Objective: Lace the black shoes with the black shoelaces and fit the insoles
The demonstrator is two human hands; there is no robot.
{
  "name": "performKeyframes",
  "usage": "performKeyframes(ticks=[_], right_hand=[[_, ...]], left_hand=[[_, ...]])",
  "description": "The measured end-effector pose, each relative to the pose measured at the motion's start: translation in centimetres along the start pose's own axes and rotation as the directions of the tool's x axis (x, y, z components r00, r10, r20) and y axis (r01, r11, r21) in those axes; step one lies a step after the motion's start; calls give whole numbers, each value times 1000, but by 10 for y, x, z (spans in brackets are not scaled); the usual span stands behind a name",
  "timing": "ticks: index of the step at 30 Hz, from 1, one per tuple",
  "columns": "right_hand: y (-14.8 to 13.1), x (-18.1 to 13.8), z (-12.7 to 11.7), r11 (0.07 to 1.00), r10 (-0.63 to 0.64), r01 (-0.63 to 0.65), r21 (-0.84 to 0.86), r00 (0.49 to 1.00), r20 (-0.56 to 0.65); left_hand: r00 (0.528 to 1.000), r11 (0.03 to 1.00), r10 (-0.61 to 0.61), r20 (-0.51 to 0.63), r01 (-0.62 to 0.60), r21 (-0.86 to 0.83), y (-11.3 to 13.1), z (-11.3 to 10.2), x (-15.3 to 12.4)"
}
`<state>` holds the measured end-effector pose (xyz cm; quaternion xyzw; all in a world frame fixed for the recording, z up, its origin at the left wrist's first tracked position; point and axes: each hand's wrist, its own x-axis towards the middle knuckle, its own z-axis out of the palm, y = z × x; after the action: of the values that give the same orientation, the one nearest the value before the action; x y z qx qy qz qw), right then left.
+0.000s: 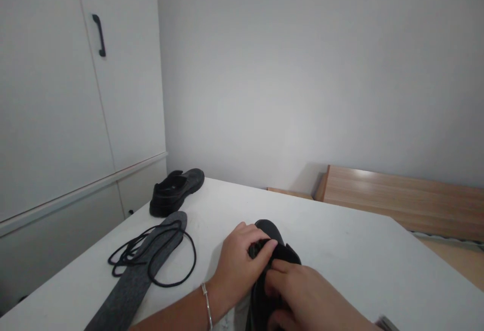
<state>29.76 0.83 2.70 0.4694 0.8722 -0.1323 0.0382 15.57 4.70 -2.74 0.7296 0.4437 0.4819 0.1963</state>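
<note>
A thin, silver-coloured bracelet (206,305) (rather delicate) round the bare left wrist (217,291)

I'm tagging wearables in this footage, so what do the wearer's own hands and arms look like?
The left hand is ungloved, with a thin silver-coloured bracelet at its wrist. The right hand is ungloved too. No sleeve shows on either visible forearm.
</note>
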Motion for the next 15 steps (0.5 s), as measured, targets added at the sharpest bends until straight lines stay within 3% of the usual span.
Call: performKeyframes(ticks=[3, 8, 12, 15], right_hand=[[-17, 11, -13, 983, 38, -12, -183, 990, 137], [-38, 24, -20, 947, 44, 45, -319, 962, 268], [-32, 23, -15, 948, 28, 54, -314, 968, 250], [-16, 19, -5, 969, -1, 41, -246, 987, 159]], left_hand=[[1000, 1000, 19, -4, -19, -7, -1, 1, -2], [998, 998, 64, -2, -64, 12, -2, -1, -5], [996, 996, 84, 7, -84, 23, -5, -1, -6], [996, 996, 89, -4, -89, 26, -7, -1, -7]])
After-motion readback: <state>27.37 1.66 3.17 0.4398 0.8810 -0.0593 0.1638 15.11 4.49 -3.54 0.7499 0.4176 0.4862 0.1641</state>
